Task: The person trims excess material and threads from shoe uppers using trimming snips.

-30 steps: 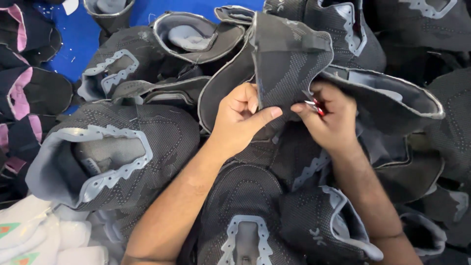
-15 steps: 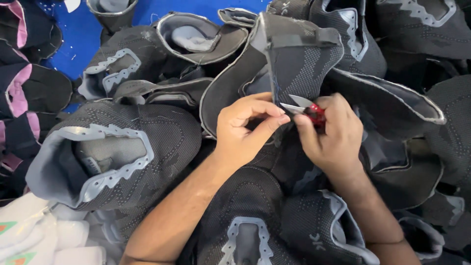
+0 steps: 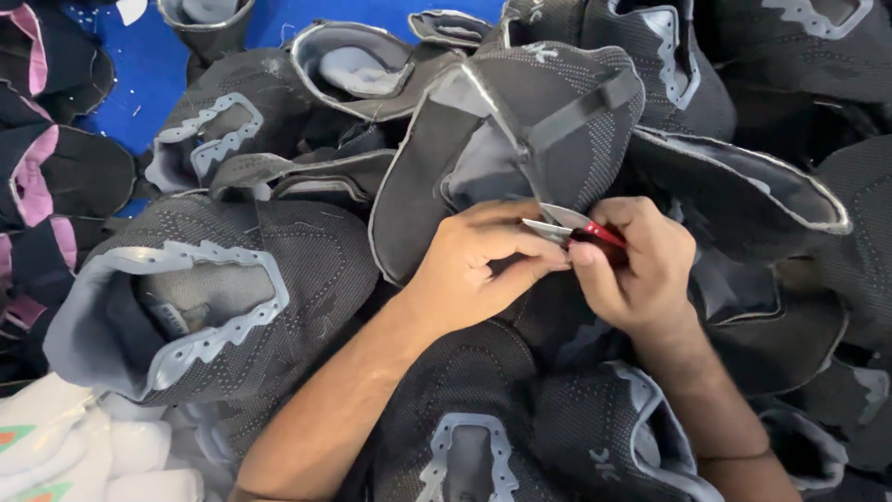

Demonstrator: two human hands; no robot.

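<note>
The left hand pinches the dark knit shoe upper taut while the right hand, fingers clamped round red-handled snips, should cut flush just below that upper's strap.

Blue work surface, heaped dark grey shoe uppers, white pieces

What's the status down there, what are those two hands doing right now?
Left hand pinching dark knit shoe upper. Right hand holding red-handled snips, blades at the upper's edge. Piles of similar uppers crowd all around.
</note>
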